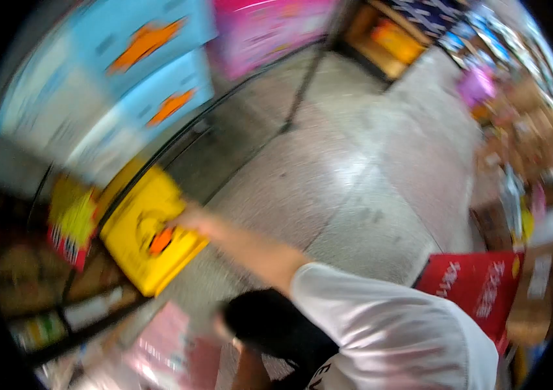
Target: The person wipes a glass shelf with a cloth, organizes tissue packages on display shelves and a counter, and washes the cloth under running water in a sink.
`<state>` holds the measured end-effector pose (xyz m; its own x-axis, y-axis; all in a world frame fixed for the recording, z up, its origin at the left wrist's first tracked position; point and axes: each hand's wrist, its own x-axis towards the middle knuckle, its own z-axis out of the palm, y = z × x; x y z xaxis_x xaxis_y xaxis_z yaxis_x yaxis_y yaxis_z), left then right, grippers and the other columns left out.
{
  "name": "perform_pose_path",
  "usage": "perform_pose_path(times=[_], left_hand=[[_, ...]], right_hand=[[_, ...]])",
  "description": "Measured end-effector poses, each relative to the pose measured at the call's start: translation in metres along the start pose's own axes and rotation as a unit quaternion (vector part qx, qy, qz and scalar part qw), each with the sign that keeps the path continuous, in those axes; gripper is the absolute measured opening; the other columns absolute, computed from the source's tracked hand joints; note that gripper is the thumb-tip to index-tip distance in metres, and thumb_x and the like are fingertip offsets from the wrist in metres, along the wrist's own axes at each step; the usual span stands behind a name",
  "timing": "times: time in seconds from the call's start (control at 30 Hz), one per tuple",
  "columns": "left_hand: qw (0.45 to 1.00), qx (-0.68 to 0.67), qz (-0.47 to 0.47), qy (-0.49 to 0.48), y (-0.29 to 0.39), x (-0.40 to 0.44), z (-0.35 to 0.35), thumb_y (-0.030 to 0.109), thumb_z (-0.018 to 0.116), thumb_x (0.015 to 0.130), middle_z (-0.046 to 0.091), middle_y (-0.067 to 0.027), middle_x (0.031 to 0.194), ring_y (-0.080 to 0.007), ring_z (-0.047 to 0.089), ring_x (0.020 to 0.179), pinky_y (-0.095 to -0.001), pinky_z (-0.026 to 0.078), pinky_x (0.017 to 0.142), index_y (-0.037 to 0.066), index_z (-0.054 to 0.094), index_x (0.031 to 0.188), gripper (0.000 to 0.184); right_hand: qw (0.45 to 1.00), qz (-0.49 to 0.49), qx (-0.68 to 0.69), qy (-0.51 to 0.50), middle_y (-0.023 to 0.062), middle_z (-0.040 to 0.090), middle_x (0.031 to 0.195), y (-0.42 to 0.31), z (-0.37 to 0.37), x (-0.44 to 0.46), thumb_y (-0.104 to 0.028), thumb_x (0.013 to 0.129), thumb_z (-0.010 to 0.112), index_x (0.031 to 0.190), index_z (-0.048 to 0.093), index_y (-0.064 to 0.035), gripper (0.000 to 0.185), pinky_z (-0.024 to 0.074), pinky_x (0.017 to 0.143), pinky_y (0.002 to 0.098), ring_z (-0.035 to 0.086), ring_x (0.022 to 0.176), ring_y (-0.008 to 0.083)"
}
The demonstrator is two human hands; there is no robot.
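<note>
My right hand (195,220) reaches out from a white sleeve (387,318) to a yellow package (150,227) with an orange-billed duck face printed on it. The fingers are closed on the package's right edge, though motion blur softens them. The package leans at the shelf's front, beneath pale blue boxes (153,71) with orange marks. A dark cable or rail crosses its upper left. Blurred bare skin shows beside black shorts (276,325), apparently a bent leg. I cannot find my left hand.
Left of the package hangs a yellow and red price sign (72,224). A pink package (172,351) lies low in view. Pink boxes (270,32) stand above the tiled floor (354,169). Cardboard boxes (536,143) and a red box or bag (471,283) line the right side.
</note>
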<state>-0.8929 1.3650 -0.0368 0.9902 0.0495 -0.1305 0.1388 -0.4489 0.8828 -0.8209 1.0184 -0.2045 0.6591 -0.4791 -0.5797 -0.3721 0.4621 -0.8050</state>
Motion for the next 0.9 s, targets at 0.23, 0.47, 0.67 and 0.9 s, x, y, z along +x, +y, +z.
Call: perform_pose_path(times=[0.23,0.47,0.67,0.9], left_hand=[[0.966,-0.215,-0.134,0.059,0.022,0.004,-0.012,0.004,0.049,0.079,0.036,0.0059,0.056,-0.0021,0.029,0.045,-0.0178,0.038,0.052,-0.003,0.056,0.095,0.019],[0.960,-0.216,-0.152,0.097,0.020,0.005,-0.020,0.004,0.047,0.080,0.034,0.0071,0.052,-0.0008,0.025,0.045,-0.0172,0.037,0.058,-0.005,0.056,0.091,0.017],[0.960,-0.215,-0.152,0.092,0.013,-0.005,-0.028,0.006,0.049,0.079,0.036,0.0066,0.054,-0.0002,0.026,0.045,-0.0178,0.038,0.059,-0.005,0.057,0.091,0.018],[0.958,-0.224,-0.156,0.093,0.022,0.007,-0.030,0.007,0.049,0.079,0.035,0.0066,0.053,-0.0008,0.027,0.046,-0.0184,0.039,0.060,-0.005,0.057,0.091,0.019]], right_hand=[[0.984,-0.038,0.128,-0.119,0.0187,0.047,0.116,0.041,-0.055,0.065,-0.020,0.073,0.064,0.127,0.027,-0.0022,0.068,0.0436,0.083,0.0395,0.047,0.107,0.0273],[0.934,0.008,0.251,-0.255,0.0109,0.046,0.120,0.017,-0.017,0.066,-0.056,0.078,0.045,0.121,0.041,-0.0089,0.064,0.0396,0.087,0.0356,0.046,0.106,0.0251],[0.925,-0.048,0.219,-0.307,0.0106,0.043,0.123,0.010,0.001,0.062,-0.053,0.083,0.036,0.125,0.036,-0.0105,0.060,0.0387,0.089,0.0367,0.044,0.110,0.0258],[0.905,0.060,0.268,-0.326,0.0123,0.052,0.112,0.021,0.054,0.074,-0.030,0.076,0.050,0.118,0.042,-0.0069,0.049,0.0421,0.085,0.0369,0.051,0.098,0.0279]])
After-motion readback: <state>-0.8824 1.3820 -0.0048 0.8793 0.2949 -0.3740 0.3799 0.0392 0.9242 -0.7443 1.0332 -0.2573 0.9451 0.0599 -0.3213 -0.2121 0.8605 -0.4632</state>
